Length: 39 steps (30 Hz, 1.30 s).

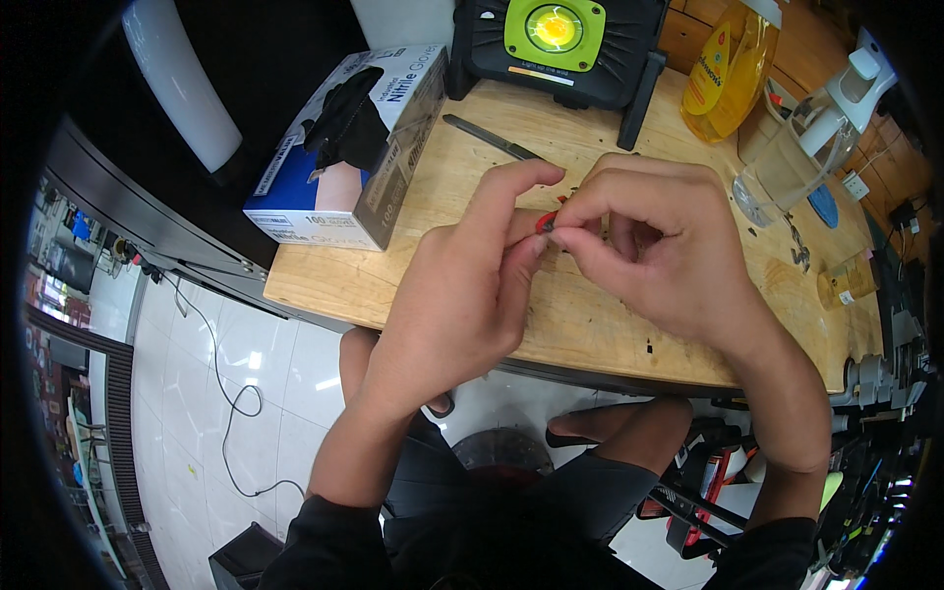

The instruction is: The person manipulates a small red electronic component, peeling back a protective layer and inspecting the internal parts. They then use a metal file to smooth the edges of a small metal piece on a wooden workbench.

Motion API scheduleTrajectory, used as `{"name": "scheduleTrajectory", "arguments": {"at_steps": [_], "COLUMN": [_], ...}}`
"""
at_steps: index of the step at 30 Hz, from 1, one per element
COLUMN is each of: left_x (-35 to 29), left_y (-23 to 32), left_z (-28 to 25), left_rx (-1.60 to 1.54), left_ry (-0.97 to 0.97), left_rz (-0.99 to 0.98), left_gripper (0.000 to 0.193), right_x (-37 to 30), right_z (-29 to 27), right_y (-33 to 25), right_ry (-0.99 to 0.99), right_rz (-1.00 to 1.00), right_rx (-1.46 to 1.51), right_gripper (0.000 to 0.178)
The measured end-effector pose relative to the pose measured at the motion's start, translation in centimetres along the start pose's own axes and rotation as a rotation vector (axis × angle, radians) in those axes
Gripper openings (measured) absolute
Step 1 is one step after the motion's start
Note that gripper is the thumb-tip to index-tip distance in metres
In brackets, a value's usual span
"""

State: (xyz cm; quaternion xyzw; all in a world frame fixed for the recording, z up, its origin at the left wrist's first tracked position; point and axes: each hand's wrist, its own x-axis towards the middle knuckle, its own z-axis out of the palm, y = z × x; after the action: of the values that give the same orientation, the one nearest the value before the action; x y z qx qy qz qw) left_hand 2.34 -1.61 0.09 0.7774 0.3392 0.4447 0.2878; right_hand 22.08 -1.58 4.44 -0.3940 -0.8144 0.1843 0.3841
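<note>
My left hand (462,285) and my right hand (649,246) meet over the wooden table (393,265). Between their fingertips they pinch a tiny red part (544,223), mostly hidden by my fingers. My left index finger stretches out above it. My right thumb and forefinger close on the part's right side. A thin grey metal tool (489,138) lies on the table just beyond my hands.
A box of black gloves (344,147) stands at the table's left. A black and green work lamp (556,44) sits at the back. A yellow bottle (728,74), a clear pump bottle (801,147) and a small amber jar (846,280) stand at the right.
</note>
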Motion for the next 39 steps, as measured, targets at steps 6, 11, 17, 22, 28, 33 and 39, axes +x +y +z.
{"name": "scheduleTrajectory", "arguments": {"at_steps": [6, 11, 17, 22, 28, 33, 39], "left_x": [0.0, 0.1, 0.0, 0.1, 0.1, -0.1, -0.1], "left_y": [0.1, 0.0, 0.2, -0.1, -0.2, -0.5, 0.0], "left_z": [0.0, 0.0, 0.1, 0.0, -0.2, -0.2, -0.7], "left_rx": [0.014, -0.032, -0.058, -0.095, -0.206, -0.218, -0.447], "left_ry": [-0.015, -0.045, -0.005, -0.007, -0.045, -0.053, -0.141], "left_rz": [0.017, -0.009, -0.032, -0.059, -0.131, -0.050, -0.201], "left_gripper": [0.046, 0.045, 0.042, 0.039, 0.040, 0.037, 0.042], "right_x": [0.2, 0.1, 0.1, 0.0, 0.0, 0.0, -0.2], "right_z": [0.1, 0.0, 0.1, 0.0, 0.0, 0.0, 0.1], "right_y": [0.6, 0.6, 0.6, 0.8, 0.9, 1.5, 0.5], "right_ry": [0.006, -0.020, 0.005, 0.042, 0.050, 0.036, 0.024], "right_rz": [-0.081, -0.064, -0.110, -0.130, -0.198, -0.267, -0.295], "right_rx": [-0.069, -0.074, -0.090, -0.121, -0.075, -0.081, -0.259], "right_gripper": [0.015, 0.015, 0.014, 0.013, 0.016, 0.017, 0.019]}}
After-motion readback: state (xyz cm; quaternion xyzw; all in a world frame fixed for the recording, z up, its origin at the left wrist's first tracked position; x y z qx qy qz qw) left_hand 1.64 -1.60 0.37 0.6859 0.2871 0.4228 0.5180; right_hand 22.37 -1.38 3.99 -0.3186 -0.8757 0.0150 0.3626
